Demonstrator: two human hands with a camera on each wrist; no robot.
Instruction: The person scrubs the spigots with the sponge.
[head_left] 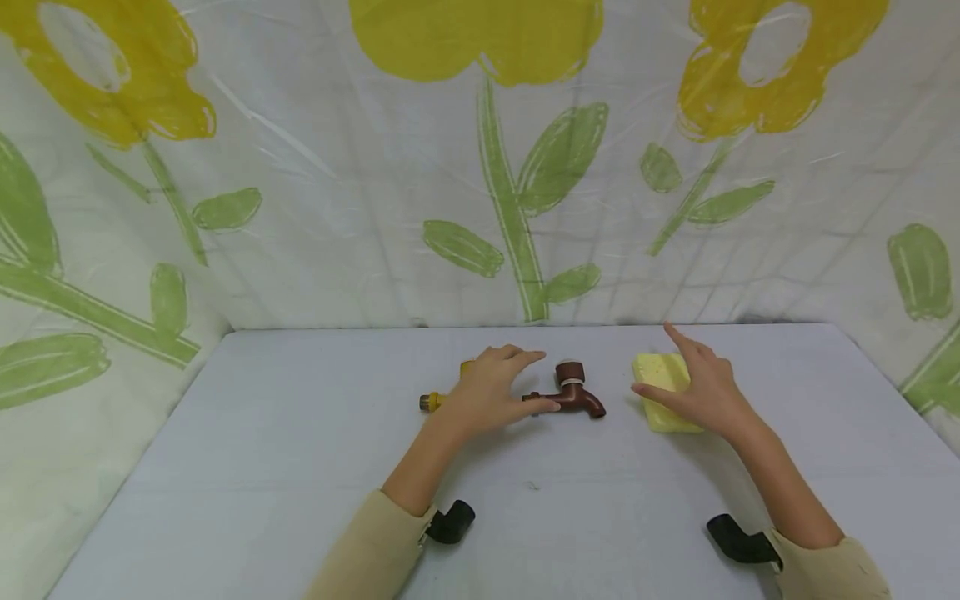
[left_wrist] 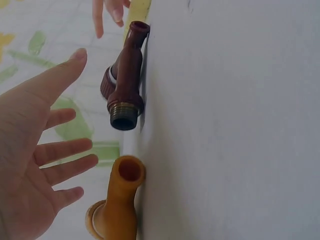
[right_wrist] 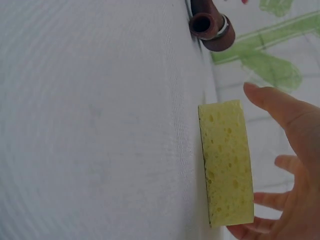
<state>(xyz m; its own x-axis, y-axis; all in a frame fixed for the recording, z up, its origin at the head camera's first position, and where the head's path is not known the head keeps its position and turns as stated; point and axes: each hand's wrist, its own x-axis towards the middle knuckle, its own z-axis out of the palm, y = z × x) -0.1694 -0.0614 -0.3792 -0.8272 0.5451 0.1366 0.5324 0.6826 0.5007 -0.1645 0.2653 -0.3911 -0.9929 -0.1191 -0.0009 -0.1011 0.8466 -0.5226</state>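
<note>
- The step in hand looks like a reach: both hands are out over the white counter [head_left: 562, 533], and neither has hold of anything
- The left hand [head_left: 483, 392] hangs by two taps; in the head view it hides most of the yellow tap [left_wrist: 124, 195], while the brown tap [head_left: 572, 398] lies to its right, the threaded end showing between thumb and fingers
- Its grip is spread wide, thumb well apart from nearly straight fingers, holding nothing; the left wrist view shows a gap between the hand and both taps
- The right hand [head_left: 705, 396] is at the yellow sponge [right_wrist: 227, 165], which lies on the counter to the right of the brown tap
- Its grip is wide too, with nothing held; some fingers pass behind the sponge in the right wrist view, so whether a fingertip brushes it is hard to tell
- The next move seems to call for lowering each hand and drawing thumb and fingers together, on the left round one tap without knocking the other, on the right lightly, as the sponge should squash easily
</note>
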